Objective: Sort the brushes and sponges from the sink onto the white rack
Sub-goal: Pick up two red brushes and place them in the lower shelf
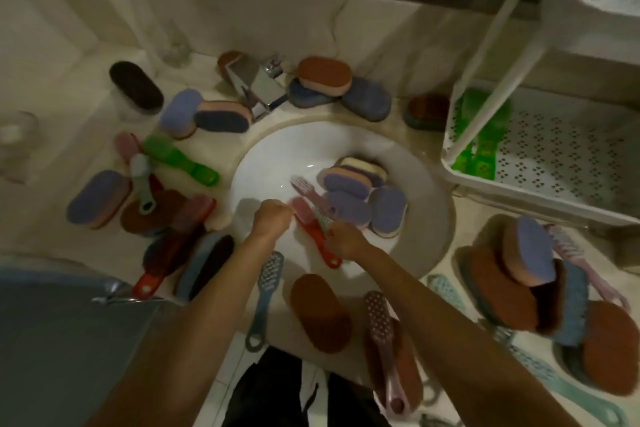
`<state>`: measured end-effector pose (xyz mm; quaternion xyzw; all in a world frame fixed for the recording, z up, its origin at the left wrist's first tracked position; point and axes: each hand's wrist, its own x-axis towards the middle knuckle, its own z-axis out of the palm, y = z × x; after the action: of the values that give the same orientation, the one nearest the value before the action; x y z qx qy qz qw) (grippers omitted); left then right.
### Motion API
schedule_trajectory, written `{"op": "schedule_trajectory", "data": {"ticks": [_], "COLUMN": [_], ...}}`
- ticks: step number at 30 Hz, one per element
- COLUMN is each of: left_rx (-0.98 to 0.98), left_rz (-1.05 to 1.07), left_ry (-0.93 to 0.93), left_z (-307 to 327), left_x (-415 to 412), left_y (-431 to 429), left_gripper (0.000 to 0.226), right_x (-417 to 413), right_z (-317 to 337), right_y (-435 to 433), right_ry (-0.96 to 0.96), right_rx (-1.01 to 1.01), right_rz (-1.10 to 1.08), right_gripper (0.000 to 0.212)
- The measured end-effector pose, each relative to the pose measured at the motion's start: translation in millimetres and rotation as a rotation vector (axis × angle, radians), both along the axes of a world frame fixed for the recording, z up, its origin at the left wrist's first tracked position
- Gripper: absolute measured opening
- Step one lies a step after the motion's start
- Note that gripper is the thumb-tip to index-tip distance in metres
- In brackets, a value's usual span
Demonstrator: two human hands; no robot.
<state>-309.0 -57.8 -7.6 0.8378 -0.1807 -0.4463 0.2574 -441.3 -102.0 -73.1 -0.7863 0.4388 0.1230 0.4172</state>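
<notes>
The white sink (266, 159) holds several purple and pink sponges (349, 185) at its right side, plus a pink brush (310, 189) and a red brush (317, 241) near the front. My left hand (272, 218) is curled into a fist around the pink head end of the red brush. My right hand (343, 241) pinches a pale brush (323, 222) that lies across the red one. The white rack (450, 163) stands at the right, and two green brushes (485, 135) lie on its perforated shelf.
A chrome faucet (263, 87) sits behind the basin. Sponges and brushes crowd the counter on all sides: a green brush (180, 158) to the left, a brown sponge (320, 312) in front, a stack (530, 253) to the right. A glass jar (17, 142) stands far left.
</notes>
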Motion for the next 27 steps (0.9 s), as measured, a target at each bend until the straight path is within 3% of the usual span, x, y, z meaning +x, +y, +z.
{"op": "schedule_trajectory", "data": {"ticks": [5,7,8,11,14,17,19,22,27], "left_rx": [0.050,0.054,0.060,0.054,0.053,0.011,-0.028,-0.077,-0.139], "left_rz": [-0.051,-0.053,-0.057,-0.065,-0.089,-0.090,-0.077,-0.070,-0.048], "left_ry": [0.011,0.020,0.029,0.042,0.089,0.154,0.179,0.186,0.136], "left_z": [-20,-23,-23,-26,-26,-19,-14,-3,21], "left_x": [42,52,58,72,84,91,96,105,127], "left_y": [-11,-15,-16,-21,-26,-29,-30,-31,-20], "left_gripper": [0.031,0.031,0.031,0.031,0.028,0.018,0.020,0.028,0.013], "right_x": [35,44,48,60,72,76,78,79,93], "right_z": [-40,-49,-53,-67,-75,-71,-60,-43,1], "right_y": [-6,-3,-3,-3,-2,-1,-2,-7,-6], "right_ry": [0.133,0.198,0.219,0.249,0.248,0.266,0.278,0.236,0.150], "right_rx": [0.103,0.119,0.134,0.110,0.066,-0.025,-0.068,-0.201,-0.314], "right_rz": [-0.043,-0.065,-0.064,-0.151,-0.298,-0.353,-0.363,-0.383,-0.404], "right_gripper": [0.042,0.026,0.008,0.026,0.013,0.037,0.041,0.040,0.024]}}
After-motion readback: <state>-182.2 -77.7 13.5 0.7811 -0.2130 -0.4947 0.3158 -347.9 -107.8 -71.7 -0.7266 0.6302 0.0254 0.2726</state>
